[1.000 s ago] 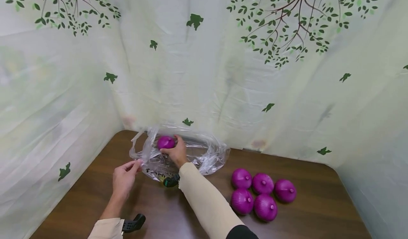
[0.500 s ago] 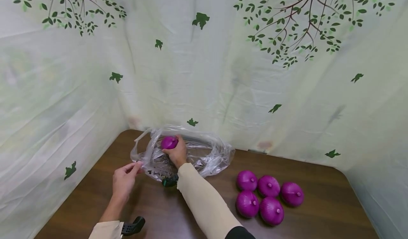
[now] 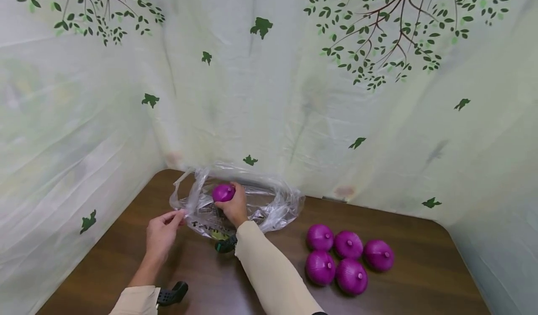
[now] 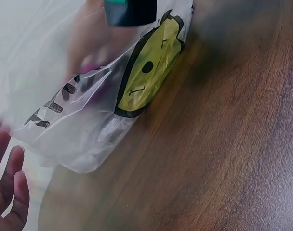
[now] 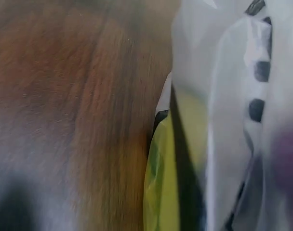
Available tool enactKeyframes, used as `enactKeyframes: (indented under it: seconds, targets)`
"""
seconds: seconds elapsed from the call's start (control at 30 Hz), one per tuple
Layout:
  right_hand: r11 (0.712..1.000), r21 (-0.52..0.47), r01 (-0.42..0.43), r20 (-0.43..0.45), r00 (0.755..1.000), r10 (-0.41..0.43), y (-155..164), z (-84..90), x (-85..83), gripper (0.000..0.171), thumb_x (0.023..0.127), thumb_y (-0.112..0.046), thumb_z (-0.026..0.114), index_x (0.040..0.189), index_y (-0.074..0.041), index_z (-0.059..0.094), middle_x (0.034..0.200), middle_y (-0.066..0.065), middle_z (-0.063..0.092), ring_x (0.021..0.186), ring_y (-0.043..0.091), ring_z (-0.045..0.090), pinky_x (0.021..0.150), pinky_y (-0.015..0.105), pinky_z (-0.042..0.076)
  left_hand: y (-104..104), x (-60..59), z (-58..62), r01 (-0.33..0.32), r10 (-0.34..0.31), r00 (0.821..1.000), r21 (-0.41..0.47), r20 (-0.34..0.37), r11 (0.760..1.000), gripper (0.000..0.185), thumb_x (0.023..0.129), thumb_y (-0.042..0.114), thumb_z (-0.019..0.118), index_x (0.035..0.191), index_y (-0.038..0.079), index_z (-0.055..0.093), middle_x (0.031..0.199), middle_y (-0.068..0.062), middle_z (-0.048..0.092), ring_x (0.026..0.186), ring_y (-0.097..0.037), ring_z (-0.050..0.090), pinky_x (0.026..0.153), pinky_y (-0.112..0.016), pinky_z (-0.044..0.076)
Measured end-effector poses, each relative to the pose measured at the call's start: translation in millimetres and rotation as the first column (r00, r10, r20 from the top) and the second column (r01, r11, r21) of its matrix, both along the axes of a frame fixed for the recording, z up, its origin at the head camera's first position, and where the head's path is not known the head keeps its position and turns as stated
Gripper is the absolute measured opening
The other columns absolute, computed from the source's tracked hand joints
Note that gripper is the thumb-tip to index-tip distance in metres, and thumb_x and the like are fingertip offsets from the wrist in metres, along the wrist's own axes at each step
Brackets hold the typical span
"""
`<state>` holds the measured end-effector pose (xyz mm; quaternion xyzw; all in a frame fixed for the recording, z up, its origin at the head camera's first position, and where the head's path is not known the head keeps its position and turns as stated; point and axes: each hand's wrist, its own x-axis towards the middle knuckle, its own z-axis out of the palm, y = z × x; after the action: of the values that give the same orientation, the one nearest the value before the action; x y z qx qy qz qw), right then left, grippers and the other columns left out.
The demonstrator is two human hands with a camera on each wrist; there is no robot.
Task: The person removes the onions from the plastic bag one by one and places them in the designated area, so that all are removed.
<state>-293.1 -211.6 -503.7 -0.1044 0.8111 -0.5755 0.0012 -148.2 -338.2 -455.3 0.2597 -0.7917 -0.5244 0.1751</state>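
Note:
A clear plastic bag (image 3: 273, 205) printed with a yellow smiley face (image 4: 149, 72) lies open at the back left of the brown table (image 3: 420, 263). My right hand (image 3: 233, 206) reaches into the bag's mouth and grips a purple onion (image 3: 223, 192). My left hand (image 3: 161, 233) pinches the bag's left rim (image 3: 185, 210) and holds it up. In the left wrist view my fingertips (image 4: 11, 185) sit beside the bag (image 4: 79, 120). The right wrist view shows only blurred bag plastic (image 5: 233, 96) and table wood (image 5: 64, 120).
Several more purple onions (image 3: 346, 256) lie grouped on the table to the right of the bag. A pale cloth backdrop (image 3: 294, 86) printed with leaves and branches walls in the table at the back and on both sides.
My right hand and the onion have stayed inside the bag's mouth, shifting only slightly. My left hand has kept its pinch on the rim.

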Motion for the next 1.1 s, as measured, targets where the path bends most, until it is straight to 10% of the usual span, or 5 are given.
enactKeyframes:
  seconds: [0.33,0.67,1.1]
  targets:
    - [0.989,0.120,-0.087,0.047,0.996,0.082,35,2.9,8.1,0.077,0.062,-0.002,0.087,0.132,-0.005,0.054,0.124,0.015,0.052,0.114,0.033,0.054,0.093,0.045,0.047,5,3.8,-8.6,0.012,-0.013,0.999,0.027,0.047,1.000,0.052,0.097,0.040,0.055,0.119,-0.006,0.064,0.100,-0.018,0.070,0.100,-0.034,0.059,0.070,-0.015,0.042]
    - [0.989,0.105,-0.102,0.064,0.993,0.095,63,15.6,12.5,0.075,0.064,-0.005,0.088,0.131,-0.007,0.055,0.127,0.014,0.052,0.116,0.032,0.052,0.093,0.044,0.047,2,2.4,-2.4,-0.004,0.004,1.000,-0.002,0.031,1.000,0.053,0.095,0.042,0.058,0.117,-0.006,0.066,0.092,-0.014,0.072,0.070,0.004,0.056,0.066,-0.013,0.043]
    - [0.982,0.159,-0.105,-0.038,0.993,0.112,99,20.8,24.3,0.074,0.064,-0.009,0.089,0.130,-0.007,0.057,0.126,0.013,0.054,0.116,0.029,0.052,0.095,0.043,0.045,5,0.6,-1.8,0.013,-0.013,0.998,0.008,0.068,1.000,0.056,0.096,0.044,0.055,0.121,-0.006,0.063,0.085,-0.003,0.071,0.069,0.004,0.055,0.067,-0.015,0.042]
